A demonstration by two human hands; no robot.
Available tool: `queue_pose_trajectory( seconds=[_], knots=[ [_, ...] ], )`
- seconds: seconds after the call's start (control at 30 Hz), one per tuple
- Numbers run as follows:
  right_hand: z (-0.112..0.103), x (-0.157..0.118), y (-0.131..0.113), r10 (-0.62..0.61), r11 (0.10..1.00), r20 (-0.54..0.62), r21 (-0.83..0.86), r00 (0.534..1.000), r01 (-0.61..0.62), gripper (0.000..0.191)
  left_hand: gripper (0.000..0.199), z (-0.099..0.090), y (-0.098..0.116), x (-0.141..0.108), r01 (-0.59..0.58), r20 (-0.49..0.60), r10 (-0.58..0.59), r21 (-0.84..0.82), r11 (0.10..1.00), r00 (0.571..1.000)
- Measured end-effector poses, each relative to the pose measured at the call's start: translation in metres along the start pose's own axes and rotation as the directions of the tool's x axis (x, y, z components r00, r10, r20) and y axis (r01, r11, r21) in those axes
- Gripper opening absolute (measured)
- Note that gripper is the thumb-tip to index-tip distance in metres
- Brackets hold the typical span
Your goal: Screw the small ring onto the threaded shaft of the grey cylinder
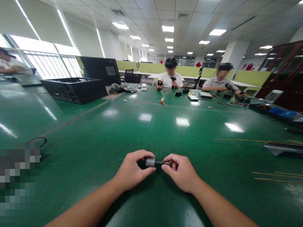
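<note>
Between my hands, above the green table (127, 126), is a small silver, motor-like cylinder (150, 162) with a thin dark shaft (159, 163). It lies level, with the shaft pointing right. My left hand (132, 168) is closed round the cylinder, thumb below and index finger above; its left end is hidden by the hand. At the other side my right hand (183, 171) pinches the far end of the shaft with thumb and fingertips. The exact kind of part is too small to make out.
Thin yellowish rods (251, 140) lie at the right, near a grey box-like piece (276, 149). An orange screwdriver (163, 103) rests farther back. A black computer case (75, 91) stands at back left. Two people sit across the table, holding drill-like tools.
</note>
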State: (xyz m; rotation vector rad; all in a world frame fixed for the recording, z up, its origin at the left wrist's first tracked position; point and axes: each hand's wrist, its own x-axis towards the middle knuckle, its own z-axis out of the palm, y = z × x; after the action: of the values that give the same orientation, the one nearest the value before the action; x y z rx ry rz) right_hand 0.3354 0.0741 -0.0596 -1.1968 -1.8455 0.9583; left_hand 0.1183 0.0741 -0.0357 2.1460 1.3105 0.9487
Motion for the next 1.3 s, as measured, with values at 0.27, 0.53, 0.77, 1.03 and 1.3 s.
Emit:
queue_pose_trajectory(
  seconds=[0.27, 0.53, 0.77, 1.03, 1.3],
  knots=[
    [0.0013, -0.0011, 0.0011, -0.006, 1.000, -0.013, 0.017, 1.000, 0.006, 0.011, 0.025, 0.0005, -0.0012, 0.0006, 0.023, -0.008, -0.023, -0.001, 1.000, 1.000],
    [0.0017, -0.0002, 0.0033, -0.002, 0.998, -0.016, 0.056, 1.000, 0.003, 0.011, 0.025, -0.0015, -0.0006, -0.0003, 0.035, -0.006, -0.035, 0.014, 0.999, 0.999],
    [0.0017, 0.0010, 0.0038, 0.003, 0.998, -0.029, 0.063, 1.000, -0.001, 0.012, 0.025, -0.0029, -0.0032, 0.0008, 0.030, -0.019, -0.029, 0.042, 0.999, 0.999],
    [0.0021, 0.0014, 0.0068, 0.012, 0.998, -0.031, 0.063, 0.999, -0.010, 0.013, 0.025, -0.0041, -0.0033, 0.0017, 0.039, -0.029, -0.038, 0.033, 0.999, 0.999],
    [0.0011, 0.0016, 0.0068, 0.016, 0.998, -0.038, 0.068, 0.999, -0.013, 0.013, 0.026, -0.0056, -0.0046, 0.0016, 0.051, -0.045, -0.050, 0.034, 0.998, 0.998]
  ],
)
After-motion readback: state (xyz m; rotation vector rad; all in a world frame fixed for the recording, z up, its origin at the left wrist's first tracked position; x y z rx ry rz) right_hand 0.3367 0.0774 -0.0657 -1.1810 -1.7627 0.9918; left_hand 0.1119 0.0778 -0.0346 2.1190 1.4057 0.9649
